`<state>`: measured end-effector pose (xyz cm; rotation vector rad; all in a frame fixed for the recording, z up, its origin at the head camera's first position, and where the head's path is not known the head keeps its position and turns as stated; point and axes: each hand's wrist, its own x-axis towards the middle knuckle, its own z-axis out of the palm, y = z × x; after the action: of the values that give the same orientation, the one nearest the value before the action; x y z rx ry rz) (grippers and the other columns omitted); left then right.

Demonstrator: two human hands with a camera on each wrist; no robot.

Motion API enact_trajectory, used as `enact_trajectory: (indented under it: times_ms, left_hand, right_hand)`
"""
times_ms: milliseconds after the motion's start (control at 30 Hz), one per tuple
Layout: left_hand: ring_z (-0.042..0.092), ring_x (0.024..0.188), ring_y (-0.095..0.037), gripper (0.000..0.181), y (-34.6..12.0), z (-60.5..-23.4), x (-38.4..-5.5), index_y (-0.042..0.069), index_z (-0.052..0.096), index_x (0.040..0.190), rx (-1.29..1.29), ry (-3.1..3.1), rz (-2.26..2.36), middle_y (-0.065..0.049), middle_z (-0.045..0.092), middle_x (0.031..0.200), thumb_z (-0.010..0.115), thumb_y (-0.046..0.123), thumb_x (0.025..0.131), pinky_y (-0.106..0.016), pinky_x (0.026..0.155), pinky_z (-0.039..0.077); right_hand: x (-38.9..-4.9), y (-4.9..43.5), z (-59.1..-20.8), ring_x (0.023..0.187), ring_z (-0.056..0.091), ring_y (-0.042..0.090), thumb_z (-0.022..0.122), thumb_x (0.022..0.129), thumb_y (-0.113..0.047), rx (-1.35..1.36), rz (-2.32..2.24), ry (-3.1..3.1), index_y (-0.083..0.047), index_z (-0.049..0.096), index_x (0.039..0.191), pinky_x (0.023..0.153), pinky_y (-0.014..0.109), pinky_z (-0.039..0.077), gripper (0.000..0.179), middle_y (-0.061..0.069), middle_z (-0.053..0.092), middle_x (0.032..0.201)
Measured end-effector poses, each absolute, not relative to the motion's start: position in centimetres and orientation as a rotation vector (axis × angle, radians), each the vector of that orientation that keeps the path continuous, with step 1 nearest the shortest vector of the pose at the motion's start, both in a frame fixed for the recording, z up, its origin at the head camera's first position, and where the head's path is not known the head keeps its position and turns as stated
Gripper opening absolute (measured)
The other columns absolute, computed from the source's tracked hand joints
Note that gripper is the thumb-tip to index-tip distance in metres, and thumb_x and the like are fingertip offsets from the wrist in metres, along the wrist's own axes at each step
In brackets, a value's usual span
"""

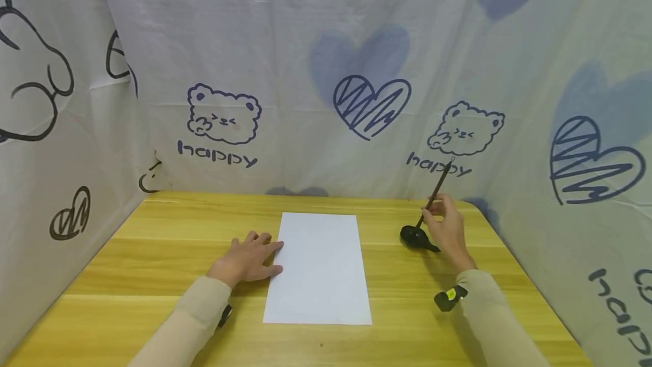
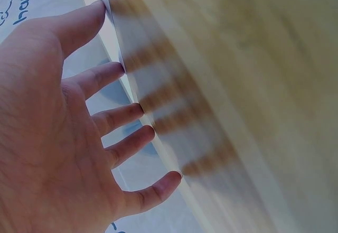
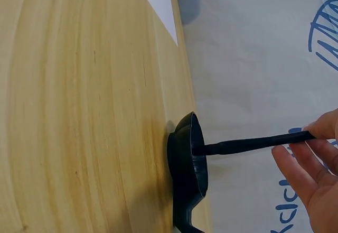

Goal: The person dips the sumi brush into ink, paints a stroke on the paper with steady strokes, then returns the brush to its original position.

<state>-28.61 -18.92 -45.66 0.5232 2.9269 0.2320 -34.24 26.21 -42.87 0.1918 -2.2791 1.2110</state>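
Note:
A white sheet of paper (image 1: 321,271) lies on the wooden table. My left hand (image 1: 249,259) rests at its left edge with spread fingers, the thumb and a finger touching the paper. In the left wrist view, the fingertips of that hand (image 2: 79,117) meet the table surface. My right hand (image 1: 448,228) pinches a dark, slim brush (image 1: 434,194) by its handle. Its lower end dips into a small black ink dish (image 1: 414,237) with a spout-like handle. In the right wrist view, the brush (image 3: 248,143) enters the dish (image 3: 185,164), and its tip is hidden inside.
The yellow wooden table (image 1: 153,265) carries the paper in its middle and the dish toward the right. White cloth walls (image 1: 295,129) printed with hearts and bears stand behind and along both sides. A black device (image 1: 448,298) is strapped at the right wrist.

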Motion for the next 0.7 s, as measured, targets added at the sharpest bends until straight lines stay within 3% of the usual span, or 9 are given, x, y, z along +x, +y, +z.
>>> enact_trajectory:
  times_ms: [100,367,700]
  left_hand:
    - [0.034,0.149,-0.047,0.066,-18.9,-45.7,-28.7,0.02,0.048,0.155,0.524,2.927,0.227,-0.019,0.041,0.162,0.061,0.054,0.099,-0.083,0.11,0.025]
    - [0.036,0.147,-0.047,0.067,-18.9,-45.5,-28.5,0.019,0.049,0.154,0.529,2.932,0.22,-0.019,0.042,0.16,0.061,0.054,0.098,-0.083,0.109,0.027]
    - [0.036,0.147,-0.046,0.067,-18.9,-45.6,-28.7,0.02,0.048,0.155,0.523,2.93,0.209,-0.018,0.042,0.161,0.06,0.055,0.098,-0.082,0.109,0.027]
  right_hand:
    - [-34.3,26.2,-43.0,0.082,0.061,-0.005,0.068,0.095,-0.001,0.203,1.177,-2.285,-0.002,0.062,0.122,0.067,0.006,0.052,0.028,0.02,0.076,0.102]
    - [-34.5,26.4,-43.4,0.09,0.072,0.034,0.068,0.096,-0.002,0.236,1.066,-2.289,-0.001,0.062,0.12,0.067,0.005,0.047,0.026,0.02,0.077,0.099]
    - [-34.6,26.7,-44.0,0.09,0.072,0.038,0.067,0.095,0.003,0.243,1.048,-2.275,0.002,0.062,0.119,0.068,0.007,0.049,0.025,0.023,0.076,0.1]
